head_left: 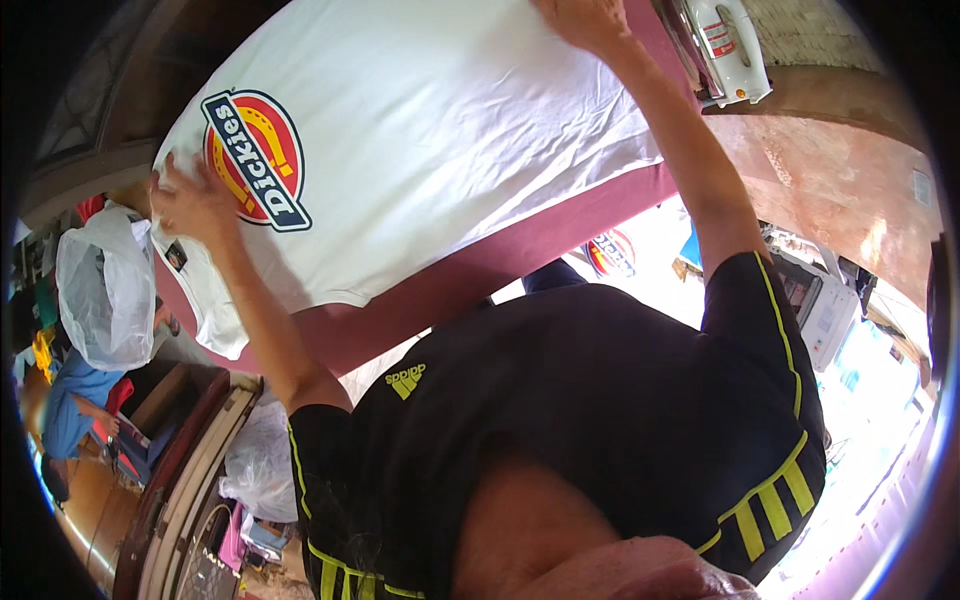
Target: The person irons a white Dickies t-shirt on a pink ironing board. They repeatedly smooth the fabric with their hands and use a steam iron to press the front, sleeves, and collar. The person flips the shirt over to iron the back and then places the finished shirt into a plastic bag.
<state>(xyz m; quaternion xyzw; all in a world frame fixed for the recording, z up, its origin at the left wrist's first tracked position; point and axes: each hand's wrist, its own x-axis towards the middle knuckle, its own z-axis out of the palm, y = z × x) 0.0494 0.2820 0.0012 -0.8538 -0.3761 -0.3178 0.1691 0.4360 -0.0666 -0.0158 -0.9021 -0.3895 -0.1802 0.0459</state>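
Observation:
A white T-shirt (430, 140) with a round red, yellow and dark blue print (255, 160) lies spread over a dark pink padded board (450, 270). Small wrinkles run across its right part. My left hand (195, 205) rests at the shirt's left end, beside the print, with fingers apart and slightly blurred. A small dark label (176, 256) shows on the cloth just below that hand. My right hand (585, 22) reaches to the far right part of the shirt at the top edge of the picture. Its fingertips are cut off there, so their grip does not show.
A white iron (735, 45) stands at the far right, past my right forearm. An open translucent plastic bag (105, 290) hangs at the left. Another person in blue (75, 405) is at the lower left. Below the board's right side lies another white printed cloth (640, 250).

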